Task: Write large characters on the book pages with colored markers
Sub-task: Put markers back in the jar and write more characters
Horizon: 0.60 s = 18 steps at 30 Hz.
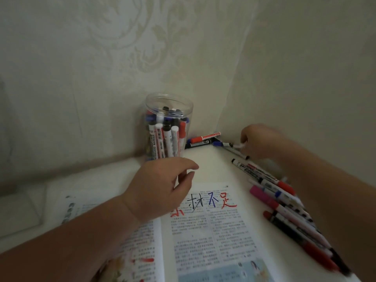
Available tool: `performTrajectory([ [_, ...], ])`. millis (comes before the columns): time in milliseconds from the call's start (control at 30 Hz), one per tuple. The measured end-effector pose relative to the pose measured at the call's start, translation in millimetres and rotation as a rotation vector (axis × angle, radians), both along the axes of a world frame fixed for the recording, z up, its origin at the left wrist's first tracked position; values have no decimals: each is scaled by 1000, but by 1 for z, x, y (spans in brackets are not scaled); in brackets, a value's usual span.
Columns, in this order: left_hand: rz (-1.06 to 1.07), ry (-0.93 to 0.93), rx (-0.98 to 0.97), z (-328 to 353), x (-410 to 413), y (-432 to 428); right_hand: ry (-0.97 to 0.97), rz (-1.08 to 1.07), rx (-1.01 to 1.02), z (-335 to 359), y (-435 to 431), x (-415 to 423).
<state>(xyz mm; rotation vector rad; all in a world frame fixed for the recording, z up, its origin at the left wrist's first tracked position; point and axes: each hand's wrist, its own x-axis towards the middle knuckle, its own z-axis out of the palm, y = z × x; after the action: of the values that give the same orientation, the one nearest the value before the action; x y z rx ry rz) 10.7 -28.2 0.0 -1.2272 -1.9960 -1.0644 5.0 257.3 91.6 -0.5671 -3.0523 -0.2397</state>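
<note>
the open printed book (213,231) lies on the white table (213,165), with big red, black and blue characters (213,202) across its right page. the left hand (162,188) hovers above it, fingers loosely curled, holding nothing. beyond stands a clear plastic jar (154,110) of markers. in the far corner the right hand (258,139) pinches a white marker with a blue cap (225,144).
</note>
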Motion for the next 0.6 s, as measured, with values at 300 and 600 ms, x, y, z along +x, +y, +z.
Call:
performTrajectory([
  [300, -61, -156, -106, 6, 11, 3, 754, 324, -883, 28, -70, 87],
  [600, 19, -156, -171, 3, -1, 1, 714, 366, -1551, -55, -103, 91],
])
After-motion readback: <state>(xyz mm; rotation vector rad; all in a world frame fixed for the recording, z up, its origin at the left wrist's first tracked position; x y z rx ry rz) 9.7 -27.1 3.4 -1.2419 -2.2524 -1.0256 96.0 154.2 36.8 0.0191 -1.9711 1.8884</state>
